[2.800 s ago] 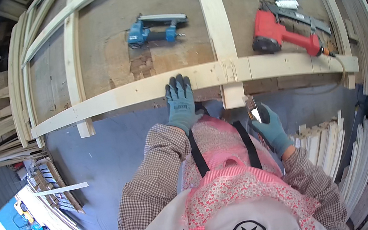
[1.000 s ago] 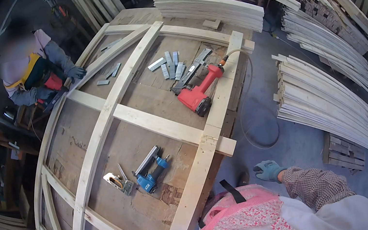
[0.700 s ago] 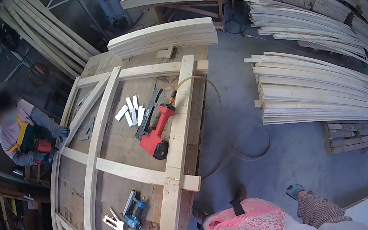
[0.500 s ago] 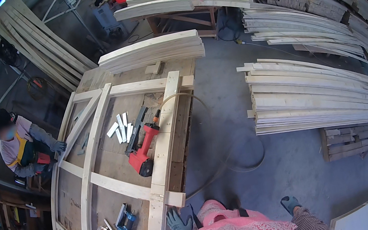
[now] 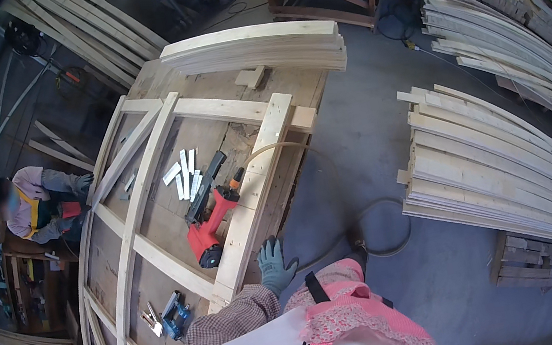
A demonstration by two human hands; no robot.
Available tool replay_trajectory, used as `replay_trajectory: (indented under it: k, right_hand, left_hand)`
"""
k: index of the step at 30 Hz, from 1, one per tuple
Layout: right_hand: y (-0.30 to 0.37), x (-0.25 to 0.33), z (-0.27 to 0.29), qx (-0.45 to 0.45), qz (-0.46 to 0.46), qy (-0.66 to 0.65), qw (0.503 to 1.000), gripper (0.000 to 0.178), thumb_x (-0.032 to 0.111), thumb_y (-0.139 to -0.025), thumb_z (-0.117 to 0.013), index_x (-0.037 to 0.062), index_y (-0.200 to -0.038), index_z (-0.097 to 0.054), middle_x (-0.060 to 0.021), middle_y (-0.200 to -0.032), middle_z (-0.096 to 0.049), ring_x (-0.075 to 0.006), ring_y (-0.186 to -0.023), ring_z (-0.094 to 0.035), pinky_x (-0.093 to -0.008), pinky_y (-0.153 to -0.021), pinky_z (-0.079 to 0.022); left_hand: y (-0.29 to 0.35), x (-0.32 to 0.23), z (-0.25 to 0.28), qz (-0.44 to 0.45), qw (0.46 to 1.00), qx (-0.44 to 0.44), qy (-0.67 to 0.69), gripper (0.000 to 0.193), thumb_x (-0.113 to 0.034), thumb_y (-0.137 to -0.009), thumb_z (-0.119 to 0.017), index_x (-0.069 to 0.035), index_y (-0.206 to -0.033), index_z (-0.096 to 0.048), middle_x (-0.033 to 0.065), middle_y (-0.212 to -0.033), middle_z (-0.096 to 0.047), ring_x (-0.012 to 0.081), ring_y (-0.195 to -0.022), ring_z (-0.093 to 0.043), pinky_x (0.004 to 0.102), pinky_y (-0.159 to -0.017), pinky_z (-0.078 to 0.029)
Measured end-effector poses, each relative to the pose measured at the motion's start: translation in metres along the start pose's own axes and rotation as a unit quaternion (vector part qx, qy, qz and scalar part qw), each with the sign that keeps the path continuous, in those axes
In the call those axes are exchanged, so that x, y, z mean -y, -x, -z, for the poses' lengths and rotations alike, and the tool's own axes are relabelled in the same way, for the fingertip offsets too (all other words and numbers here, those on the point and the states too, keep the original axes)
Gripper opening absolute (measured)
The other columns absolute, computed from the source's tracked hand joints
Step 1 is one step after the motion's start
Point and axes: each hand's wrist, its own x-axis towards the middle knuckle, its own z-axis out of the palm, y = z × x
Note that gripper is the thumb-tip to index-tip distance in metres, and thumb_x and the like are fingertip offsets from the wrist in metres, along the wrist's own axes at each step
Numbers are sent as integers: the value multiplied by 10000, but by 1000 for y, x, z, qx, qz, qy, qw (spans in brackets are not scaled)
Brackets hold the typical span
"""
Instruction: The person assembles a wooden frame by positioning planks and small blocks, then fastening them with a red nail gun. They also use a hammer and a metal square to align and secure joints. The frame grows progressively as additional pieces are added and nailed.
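My left hand (image 5: pixel 276 267), in a grey-green glove, has its fingers spread and holds nothing. It is beside the right-hand rail of a pale wooden frame (image 5: pixel 257 198); whether it touches the wood I cannot tell. Within the frame lies a red nail gun (image 5: pixel 206 238) with a black magazine, near that rail. Silvery strips (image 5: pixel 183 181), perhaps nails or staples, lie loose just beyond it. A smaller blue nail gun (image 5: pixel 174 314) rests nearer to me, and a few light strips (image 5: pixel 152 320) lie at its left. My right hand is out of view.
A co-worker (image 5: pixel 38 203) stands at the frame's far left side, a red tool in one hand. Stacked boards lie on the table's far end (image 5: pixel 254 50) and at the right (image 5: pixel 495 156). An air hose (image 5: pixel 378 206) loops over the floor beside the table.
My view has shifted and turned. My left hand has moved forward along the frame's right side, and its checked sleeve now shows. My right hand has gone out of view.
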Motion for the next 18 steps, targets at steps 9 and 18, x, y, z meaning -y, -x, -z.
replay_trajectory:
  k: [9, 18]
  right_hand:
    - [-59, 275, 299, -118, -35, -443, 888, 216, 156, -835, -621, 39, -1017, -628, -46, -876, -651, -148, -707, -578, -286, -632, -476]
    - [-180, 428, 387, -73, 36, -78, 994, 519, 260, -708, -728, 5, -1136, -580, -143, -1042, -640, -245, -956, -607, -319, -815, -484]
  left_hand:
    - [-106, 2, -5, 253, 966, -6, 45, 936, -449, -720, -650, -27, -1422, -198, 273, -1446, -186, 447, -1339, -152, 536, -1084, -124]
    - [-99, -47, -8, 250, 942, -88, 204, 833, -309, -758, -666, 7, -1401, -242, 254, -1414, -289, 407, -1312, -267, 435, -1076, -233]
